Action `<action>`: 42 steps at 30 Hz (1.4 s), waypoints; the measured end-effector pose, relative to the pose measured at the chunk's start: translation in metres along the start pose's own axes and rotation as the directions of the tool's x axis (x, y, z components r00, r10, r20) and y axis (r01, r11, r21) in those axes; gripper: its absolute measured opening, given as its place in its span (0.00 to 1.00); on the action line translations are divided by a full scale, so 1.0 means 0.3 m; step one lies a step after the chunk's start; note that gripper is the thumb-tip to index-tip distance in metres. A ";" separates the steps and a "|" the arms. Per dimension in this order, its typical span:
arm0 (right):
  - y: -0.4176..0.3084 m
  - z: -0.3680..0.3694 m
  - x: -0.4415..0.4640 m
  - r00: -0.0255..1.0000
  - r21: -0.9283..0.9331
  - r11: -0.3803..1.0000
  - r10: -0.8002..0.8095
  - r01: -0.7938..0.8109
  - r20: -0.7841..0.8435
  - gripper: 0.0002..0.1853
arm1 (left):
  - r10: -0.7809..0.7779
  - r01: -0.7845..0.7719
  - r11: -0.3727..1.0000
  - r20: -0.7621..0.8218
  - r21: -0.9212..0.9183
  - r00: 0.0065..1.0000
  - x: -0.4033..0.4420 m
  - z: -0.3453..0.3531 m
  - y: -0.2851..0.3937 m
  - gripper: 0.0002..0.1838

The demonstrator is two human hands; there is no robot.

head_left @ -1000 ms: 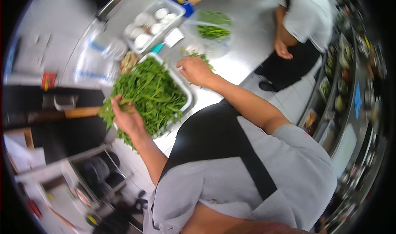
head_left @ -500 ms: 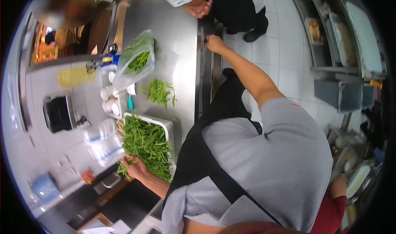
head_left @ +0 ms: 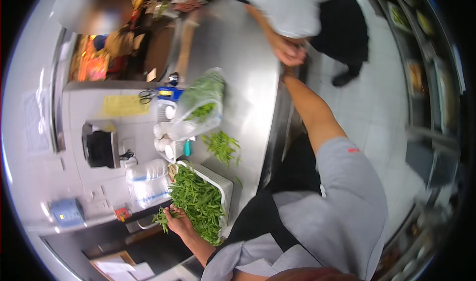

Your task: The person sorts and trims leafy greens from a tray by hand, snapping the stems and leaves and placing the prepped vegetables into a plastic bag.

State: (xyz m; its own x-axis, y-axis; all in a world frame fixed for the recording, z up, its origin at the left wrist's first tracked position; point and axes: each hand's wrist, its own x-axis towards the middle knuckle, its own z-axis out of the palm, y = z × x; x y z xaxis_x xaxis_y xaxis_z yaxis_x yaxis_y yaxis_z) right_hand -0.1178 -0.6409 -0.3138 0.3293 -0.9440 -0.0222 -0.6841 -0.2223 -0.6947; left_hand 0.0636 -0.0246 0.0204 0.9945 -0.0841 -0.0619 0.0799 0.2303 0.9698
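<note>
My left hand (head_left: 180, 221) is closed around a small bunch of leafy greens (head_left: 161, 218), beside a white plastic basket (head_left: 227, 194). More of the same greens (head_left: 198, 199) fill the basket. My right arm stretches along the counter's front edge. My right hand (head_left: 289, 74) is at that edge, close to a co-worker's hands (head_left: 290, 52); its fingers are blurred and partly hidden. A loose pile of cut greens (head_left: 221, 146) lies on the steel counter (head_left: 248, 83). Behind the pile, a clear plastic bag (head_left: 201, 102) holds more greens.
White cups (head_left: 162, 137) and a teal-handled item (head_left: 187, 148) stand along the wall side. Plastic-wrapped packs (head_left: 148, 179) are near the basket. A co-worker in a black apron (head_left: 344, 28) leans over the counter's far end. Shelving (head_left: 421, 83) lines the right side.
The view has shifted, so the counter items appear further right and lower. The co-worker has leaned closer, hands now near my right hand. My left hand still holds greens.
</note>
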 end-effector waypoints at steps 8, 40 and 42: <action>0.268 0.079 0.339 0.981 -0.272 0.958 0.135 -0.092 0.143 0.20 | 0.115 -0.083 0.984 -0.211 0.156 0.971 -0.076 0.178 0.004 0.11; 0.428 0.067 0.416 0.789 -0.334 0.772 0.604 -0.541 0.116 0.19 | 0.083 -0.023 0.980 -0.301 0.197 0.950 -0.051 0.284 -0.007 0.11; 0.418 0.084 0.422 0.794 -0.291 0.782 0.599 -0.550 0.108 0.19 | 0.075 -0.023 0.984 -0.288 0.179 0.955 -0.052 0.273 0.002 0.11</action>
State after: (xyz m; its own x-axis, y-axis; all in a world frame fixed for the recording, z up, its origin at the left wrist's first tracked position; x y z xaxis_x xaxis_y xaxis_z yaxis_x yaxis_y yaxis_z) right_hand -0.1456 -0.7821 -0.4219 -0.0776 -0.8558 -0.5114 -0.9062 0.2744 -0.3217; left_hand 0.0427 -0.1026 0.0414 0.9748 0.2164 -0.0544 0.0435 0.0551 0.9975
